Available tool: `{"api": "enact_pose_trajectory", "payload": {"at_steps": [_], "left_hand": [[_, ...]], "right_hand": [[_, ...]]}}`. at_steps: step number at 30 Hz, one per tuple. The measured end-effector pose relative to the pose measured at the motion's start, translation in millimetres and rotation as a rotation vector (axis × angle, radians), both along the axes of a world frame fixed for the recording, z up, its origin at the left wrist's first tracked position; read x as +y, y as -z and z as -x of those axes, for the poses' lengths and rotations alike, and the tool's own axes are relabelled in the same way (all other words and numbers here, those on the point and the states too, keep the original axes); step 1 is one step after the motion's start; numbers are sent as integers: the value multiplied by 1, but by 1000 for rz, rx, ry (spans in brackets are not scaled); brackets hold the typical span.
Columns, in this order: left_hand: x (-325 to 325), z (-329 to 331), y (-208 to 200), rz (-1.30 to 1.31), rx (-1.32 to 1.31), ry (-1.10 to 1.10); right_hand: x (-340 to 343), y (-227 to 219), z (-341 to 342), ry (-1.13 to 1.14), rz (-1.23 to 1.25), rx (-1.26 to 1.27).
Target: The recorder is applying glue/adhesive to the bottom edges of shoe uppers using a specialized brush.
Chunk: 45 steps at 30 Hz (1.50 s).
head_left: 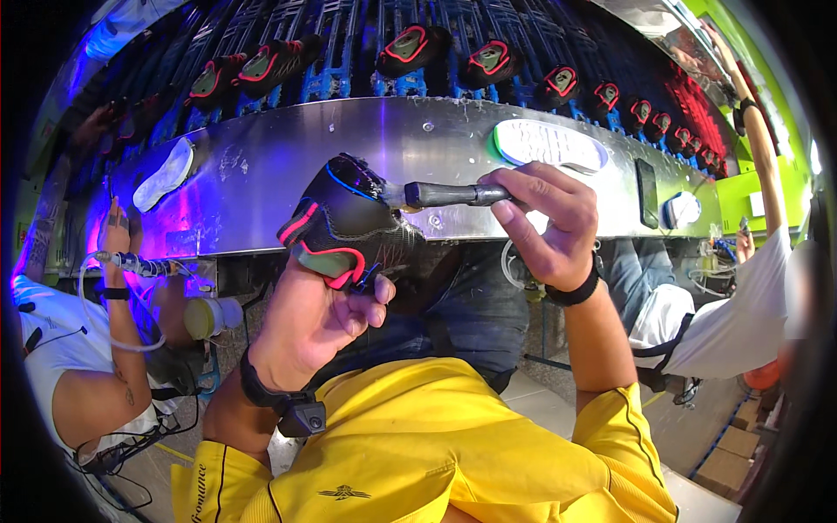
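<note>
My left hand (318, 318) grips a black shoe upper (344, 222) with red trim on a last, held up in front of the metal shelf (410, 144). In my right hand (545, 222) is a dark-handled brush (445, 193), its bristle end touching the toe area of the shoe. Both wrists wear black bands. My yellow shirt fills the lower part of the view.
A white sole with a green edge (549, 144) lies on the shelf at right, another white sole (166, 174) at left. Behind runs a blue conveyor rack with several black-and-red shoes (410, 48). Seated workers in white sit at left (70, 366) and right (741, 305).
</note>
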State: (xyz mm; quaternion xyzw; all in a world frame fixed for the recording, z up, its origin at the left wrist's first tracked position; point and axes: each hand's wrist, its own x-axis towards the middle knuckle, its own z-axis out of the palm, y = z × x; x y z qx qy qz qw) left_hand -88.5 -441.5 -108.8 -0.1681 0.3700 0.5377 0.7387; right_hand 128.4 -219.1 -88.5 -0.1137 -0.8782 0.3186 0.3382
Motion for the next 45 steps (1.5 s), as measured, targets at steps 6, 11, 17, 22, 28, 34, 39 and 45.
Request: {"api": "enact_pose_trajectory", "payload": {"at_steps": [6, 11, 17, 22, 28, 34, 39, 45], "left_hand": [[0, -5, 9, -73, -17, -65], [-3, 0, 40, -382, -107, -86], [19, 5, 24, -410, -6, -243], [72, 59, 29, -409, 744, -148], [199, 161, 40, -249, 2230, 99], [268, 214, 121, -12, 2427, 467], [280, 246, 130, -227, 2547, 64], [205, 362, 108, 352, 2832, 117]], "right_hand": [[-5, 25, -6, 31, 117, -12], [-28, 45, -9, 267, 443, -129], [-50, 8, -3, 239, 510, -293], [-44, 15, -9, 409, 576, -165], [-47, 25, -15, 509, 649, -111], [-54, 35, -3, 560, 702, -140], [-56, 40, 1, 600, 744, -59], [-57, 51, 3, 607, 755, -110]]}}
